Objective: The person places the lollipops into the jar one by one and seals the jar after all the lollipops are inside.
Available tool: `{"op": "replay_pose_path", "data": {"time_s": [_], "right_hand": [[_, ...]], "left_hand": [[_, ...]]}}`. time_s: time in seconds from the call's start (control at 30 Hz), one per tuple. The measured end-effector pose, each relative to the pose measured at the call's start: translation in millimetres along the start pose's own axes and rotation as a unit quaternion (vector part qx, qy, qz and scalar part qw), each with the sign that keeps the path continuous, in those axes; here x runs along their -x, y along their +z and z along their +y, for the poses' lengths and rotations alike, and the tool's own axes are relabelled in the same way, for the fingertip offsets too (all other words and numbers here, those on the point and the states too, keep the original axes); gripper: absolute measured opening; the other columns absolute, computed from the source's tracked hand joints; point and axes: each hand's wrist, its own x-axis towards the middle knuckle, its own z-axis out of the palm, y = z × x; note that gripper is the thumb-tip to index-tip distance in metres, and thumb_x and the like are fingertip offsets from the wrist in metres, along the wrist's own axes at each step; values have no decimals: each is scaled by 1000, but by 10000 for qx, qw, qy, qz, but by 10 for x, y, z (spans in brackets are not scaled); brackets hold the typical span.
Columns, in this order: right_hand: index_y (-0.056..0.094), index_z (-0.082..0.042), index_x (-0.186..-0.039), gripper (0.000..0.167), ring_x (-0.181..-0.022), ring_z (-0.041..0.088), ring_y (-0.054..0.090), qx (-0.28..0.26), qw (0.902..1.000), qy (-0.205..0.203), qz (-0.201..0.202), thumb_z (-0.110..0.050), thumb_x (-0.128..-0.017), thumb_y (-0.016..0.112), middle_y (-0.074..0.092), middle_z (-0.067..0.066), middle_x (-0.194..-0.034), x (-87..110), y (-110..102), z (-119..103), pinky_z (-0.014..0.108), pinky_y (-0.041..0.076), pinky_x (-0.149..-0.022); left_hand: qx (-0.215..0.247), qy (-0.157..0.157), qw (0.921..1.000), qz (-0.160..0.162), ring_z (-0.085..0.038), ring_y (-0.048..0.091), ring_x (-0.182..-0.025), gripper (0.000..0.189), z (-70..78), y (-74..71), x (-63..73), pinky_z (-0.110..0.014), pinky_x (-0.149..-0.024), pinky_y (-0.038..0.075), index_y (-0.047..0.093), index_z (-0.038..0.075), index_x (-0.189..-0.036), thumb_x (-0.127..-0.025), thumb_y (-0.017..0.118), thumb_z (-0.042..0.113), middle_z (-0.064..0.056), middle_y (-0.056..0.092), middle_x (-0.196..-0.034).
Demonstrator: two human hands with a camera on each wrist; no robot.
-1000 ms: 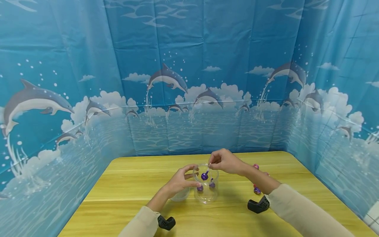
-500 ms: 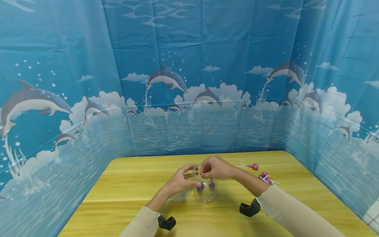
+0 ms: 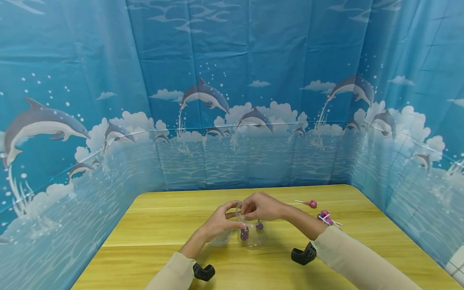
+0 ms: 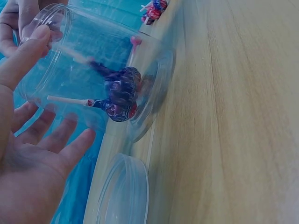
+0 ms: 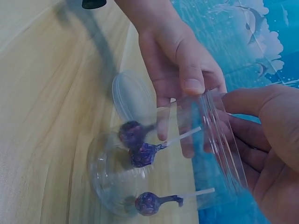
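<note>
A clear plastic jar (image 3: 252,241) stands upright on the wooden table. My left hand (image 3: 218,223) holds it near the rim, thumb on the near side and fingers curved around the back. Over the mouth is my right hand (image 3: 262,206), with bent fingertips just inside the rim. Below those fingertips a purple-wrapped lollipop (image 4: 122,84) is blurred, head low in the jar, stick slanting up. In the right wrist view its stick shows apart from the right fingertips. Two more purple lollipops lie inside, one (image 5: 142,156) beside it and another (image 5: 147,204) nearer the other wall.
A translucent round lid (image 4: 124,191) lies on the table left of the jar. To the right are a single pink lollipop (image 3: 312,204) and a small pile of pink and purple lollipops (image 3: 325,217). A blue dolphin curtain (image 3: 232,161) surrounds the table's back and sides.
My right hand has moved left and down from above the rim to just inside the mouth. The purple lollipop it pinched has dropped lower in the jar. My left hand has stayed put.
</note>
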Motion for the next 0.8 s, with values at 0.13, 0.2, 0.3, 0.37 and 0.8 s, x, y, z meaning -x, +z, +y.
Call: {"op": "replay_pose_path", "data": {"time_s": [0.13,0.2,0.3,0.37,0.8], "right_hand": [[78,-2,-104,10,-90,13,72,-45,10000,32,-1,-7,-97,73,75,3,-101,12,-21,-15,30,60,-80],[78,-3,-104,9,-90,13,72,-60,10000,53,10,-8,-97,74,75,3,-99,24,-34,-28,30,60,-80],[78,-6,-103,8,-88,12,72,-79,9999,94,43,-9,-97,75,75,1,-96,48,-57,-35,30,60,-79],[78,-10,-102,6,-88,12,72,-78,9999,118,65,-9,-97,75,75,0,-96,69,-74,-31,30,60,-78],[77,-10,-105,8,-90,14,72,-19,9991,273,320,-11,-99,73,73,-4,-97,313,-302,-14,31,60,-80]], "left_hand": [[-11,-14,10000,-8,-38,47,-139,75,2,-4,1,-44,-99,55,42,12,-157,-94,81,24,-11,39,-158],[6,-10,10000,-21,-38,48,-139,75,-3,-6,-2,-44,-99,54,43,12,-157,-94,81,24,-11,39,-158],[22,-10,10000,-21,-38,47,-139,74,-11,-7,-6,-44,-99,54,43,12,-157,-94,80,23,-12,39,-158],[23,-10,10000,-13,-39,47,-139,73,-14,-4,-6,-44,-99,54,43,11,-157,-95,80,22,-14,38,-159],[103,17,9999,-20,-37,48,-139,67,10,14,5,-45,-101,53,43,6,-156,-97,75,11,-9,49,-148]]}}
